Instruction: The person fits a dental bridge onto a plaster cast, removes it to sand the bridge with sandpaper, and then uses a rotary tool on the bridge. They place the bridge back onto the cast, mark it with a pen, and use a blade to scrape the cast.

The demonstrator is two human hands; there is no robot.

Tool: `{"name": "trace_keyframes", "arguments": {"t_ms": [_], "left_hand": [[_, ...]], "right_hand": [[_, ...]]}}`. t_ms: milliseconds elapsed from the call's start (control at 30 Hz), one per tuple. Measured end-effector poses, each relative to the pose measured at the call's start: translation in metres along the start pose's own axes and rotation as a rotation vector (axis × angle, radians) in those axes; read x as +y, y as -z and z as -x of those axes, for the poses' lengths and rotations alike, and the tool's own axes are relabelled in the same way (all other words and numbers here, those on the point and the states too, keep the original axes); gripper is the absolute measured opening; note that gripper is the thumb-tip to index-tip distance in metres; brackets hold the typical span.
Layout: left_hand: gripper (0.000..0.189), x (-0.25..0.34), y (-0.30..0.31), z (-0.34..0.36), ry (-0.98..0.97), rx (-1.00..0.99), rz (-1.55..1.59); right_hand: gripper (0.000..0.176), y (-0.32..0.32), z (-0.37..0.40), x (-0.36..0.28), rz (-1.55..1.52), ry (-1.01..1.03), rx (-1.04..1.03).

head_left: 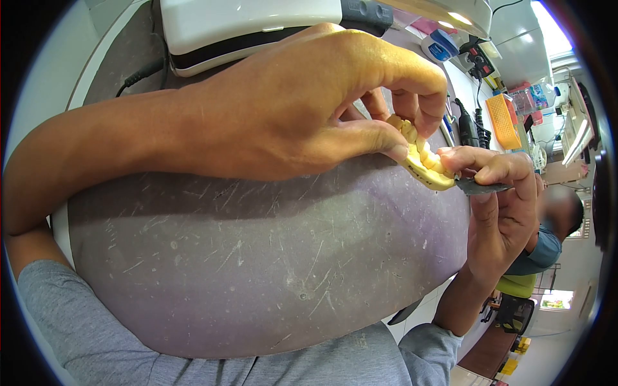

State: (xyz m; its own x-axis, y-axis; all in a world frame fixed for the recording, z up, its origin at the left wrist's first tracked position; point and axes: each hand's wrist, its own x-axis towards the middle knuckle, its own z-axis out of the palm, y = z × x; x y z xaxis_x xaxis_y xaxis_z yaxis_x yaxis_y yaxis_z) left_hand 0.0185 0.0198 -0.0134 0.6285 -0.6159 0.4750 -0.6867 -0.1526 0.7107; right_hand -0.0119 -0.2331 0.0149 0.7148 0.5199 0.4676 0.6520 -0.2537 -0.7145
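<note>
A yellow dental model (pixel 425 178) with a row of teeth is tilted above the table's right side. My left hand (pixel 302 103) comes in from the left and grips its far end between thumb and fingers. At the near end of the model, my right hand (pixel 505 199) pinches a thin dark grey piece of sheet (pixel 479 187), folded or curled. The sheet's tip meets the last teeth, and my right fingertips rest right beside them. Dark lettering shows on the model's side.
The scratched grey table mat (pixel 257 257) lies under my hands. A white and black device (pixel 251 29) stands at the back, with a black cable at left. Beyond are a black handpiece (pixel 466 125), a blue-lidded jar (pixel 440 46), an orange basket (pixel 502 122) and a seated person (pixel 544 248).
</note>
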Motion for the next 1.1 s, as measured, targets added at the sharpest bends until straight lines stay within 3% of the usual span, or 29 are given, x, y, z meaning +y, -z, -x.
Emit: {"name": "trace_keyframes", "arguments": {"t_ms": [233, 300, 367, 433, 533, 567, 667, 767, 900, 967, 1000, 1033, 1100], "left_hand": [[0.03, -0.005, -0.006, 0.003, -0.079, 0.039, 0.046], [0.041, -0.009, -0.008, 0.004, -0.065, -0.016, -0.021], [0.031, -0.012, -0.018, 0.003, -0.238, 0.322, -0.275], [0.034, -0.005, -0.013, 0.009, -0.183, 0.297, -0.359], [0.044, 0.021, -0.013, 0.01, 0.21, 0.191, -0.282], [0.044, 0.025, -0.016, 0.011, 0.204, 0.186, -0.29], [0.075, 0.026, -0.024, 0.015, 0.142, 0.06, -0.423], [0.08, 0.018, -0.027, 0.015, 0.107, 0.104, -0.458], [0.084, 0.017, -0.03, 0.018, 0.014, 0.149, -0.476], [0.084, 0.02, -0.03, 0.018, 0.057, 0.061, -0.401], [0.072, 0.018, -0.03, 0.017, 0.0, 0.103, -0.389], [0.072, 0.016, -0.029, 0.015, -0.003, 0.102, -0.389], [0.06, 0.008, -0.028, 0.011, 0.014, 0.058, -0.218]], "right_hand": [[0.017, -0.008, 0.011, -0.002, -0.074, -0.031, -0.024], [0.014, -0.007, 0.016, 0.001, 0.038, 0.005, -0.173], [0.011, -0.008, 0.015, -0.009, 0.013, -0.062, -0.113], [0.021, -0.001, 0.008, -0.009, 0.099, -0.068, -0.019], [0.015, 0.001, -0.01, 0.001, 0.16, -0.03, -0.013], [0.013, 0.001, -0.016, 0.003, 0.188, -0.018, -0.067], [0.008, -0.006, -0.019, 0.005, 0.142, -0.171, -0.144], [0.007, -0.012, -0.01, 0.004, 0.007, -0.299, -0.127], [0.003, -0.012, 0.012, -0.015, -0.022, -0.292, 0.029], [0.005, -0.001, 0.02, -0.026, -0.096, -0.448, -0.015], [0.007, 0.0, 0.024, -0.024, -0.075, -0.356, 0.019], [0.007, 0.002, 0.024, -0.022, -0.074, -0.355, 0.022], [0.007, 0.007, 0.02, -0.019, 0.221, -0.186, 0.12]]}}
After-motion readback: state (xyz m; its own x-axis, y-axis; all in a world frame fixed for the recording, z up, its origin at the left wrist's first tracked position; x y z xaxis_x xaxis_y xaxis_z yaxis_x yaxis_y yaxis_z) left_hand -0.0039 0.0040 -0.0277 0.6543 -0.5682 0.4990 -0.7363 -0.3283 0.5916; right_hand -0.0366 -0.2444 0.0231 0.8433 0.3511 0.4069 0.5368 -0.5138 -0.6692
